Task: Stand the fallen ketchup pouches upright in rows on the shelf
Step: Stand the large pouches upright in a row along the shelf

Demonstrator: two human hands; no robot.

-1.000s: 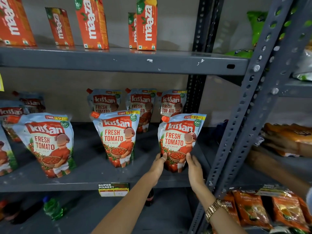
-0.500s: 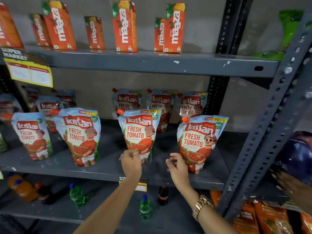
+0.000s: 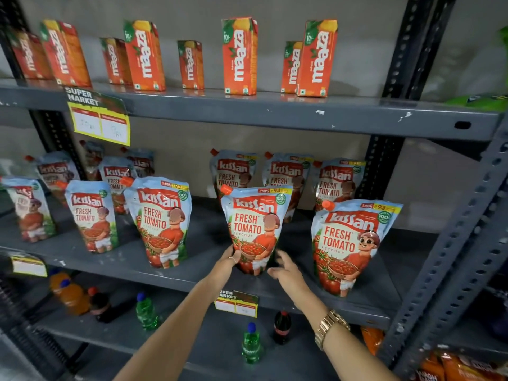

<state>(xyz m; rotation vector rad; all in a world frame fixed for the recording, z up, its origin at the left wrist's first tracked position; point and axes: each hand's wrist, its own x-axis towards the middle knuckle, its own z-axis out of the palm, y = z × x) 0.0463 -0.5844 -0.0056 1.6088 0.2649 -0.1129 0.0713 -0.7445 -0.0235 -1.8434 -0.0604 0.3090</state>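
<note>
Several Kissan ketchup pouches stand upright on the grey middle shelf (image 3: pixel 198 273), in a front row and a back row. My left hand (image 3: pixel 227 263) touches the lower left side of the middle front pouch (image 3: pixel 254 224). Close to that pouch's lower right corner, my right hand (image 3: pixel 284 266) has its fingers spread; whether it touches is unclear. A front pouch (image 3: pixel 351 243) stands to the right, and another (image 3: pixel 162 218) to the left. Three back pouches (image 3: pixel 288 174) stand behind them. Further pouches (image 3: pixel 90 213) stand at the far left.
Orange Maaza juice cartons (image 3: pixel 239 56) line the upper shelf. A yellow price tag (image 3: pixel 99 122) hangs from its edge. Small bottles (image 3: pixel 251 342) stand on the lower shelf. A perforated grey upright (image 3: pixel 453 257) bounds the right side. Orange snack packets (image 3: pixel 453 364) lie at the bottom right.
Both hands left the right front pouch and moved left to the middle front pouch. The view shifted left and pulled back, showing more pouches on the left.
</note>
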